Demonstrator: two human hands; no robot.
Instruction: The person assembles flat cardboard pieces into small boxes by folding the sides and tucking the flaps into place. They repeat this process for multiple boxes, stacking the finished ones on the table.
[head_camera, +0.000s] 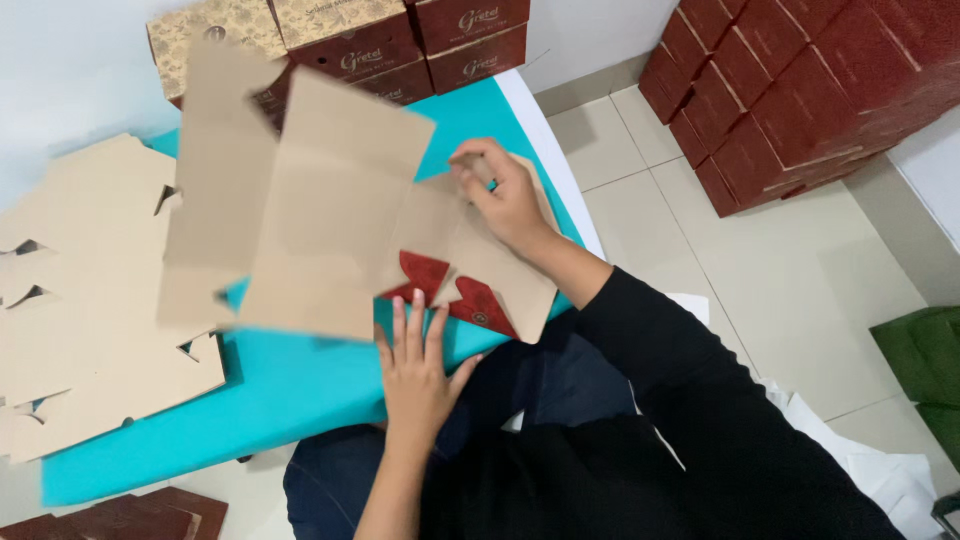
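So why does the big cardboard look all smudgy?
In the head view, the unfolded cardboard box is smeared by motion blur, its edges soft; the left hand and right hand look sharper; the light is even, with little glare.

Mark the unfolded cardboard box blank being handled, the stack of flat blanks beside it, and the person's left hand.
Cardboard box blank (330, 215): head view, on its large plain brown panel.
Stack of flat blanks (85, 300): head view, on the top sheet's middle.
Left hand (418, 375): head view, on the back of the hand.
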